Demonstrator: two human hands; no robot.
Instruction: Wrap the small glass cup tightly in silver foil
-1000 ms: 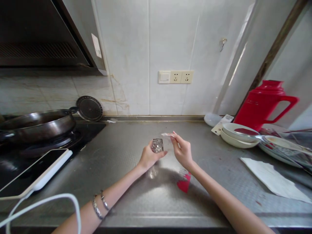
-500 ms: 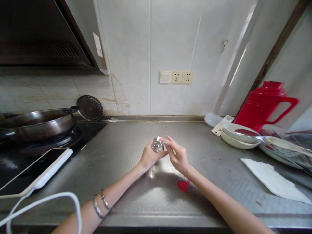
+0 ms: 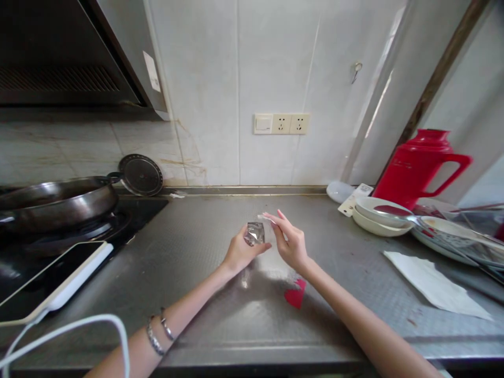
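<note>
My left hand point(image 3: 239, 253) is closed around a small, clear, shiny block-like object point(image 3: 255, 232) that looks like glass; its exact kind I cannot make out. Just to the right and slightly above, my right hand point(image 3: 292, 242) pinches a small piece of white tissue point(image 3: 265, 218) at its fingertips. The tissue is now a little apart from the clear object. Below the hands, a red reflection or patch point(image 3: 295, 295) shows on the steel counter point(image 3: 197, 236), partly bordered by my right forearm.
A pan point(image 3: 59, 205) sits on the stove at left, near a phone point(image 3: 55, 278) with a white cable point(image 3: 79, 321). To the right are a red thermos point(image 3: 413, 170), stacked bowls point(image 3: 380, 223), a plate point(image 3: 437, 244) and a folded white paper point(image 3: 433, 281).
My right hand with the tissue has lifted off the clear object and shifted slightly right. My left hand keeps its hold. The whole view has turned slightly to the right.
</note>
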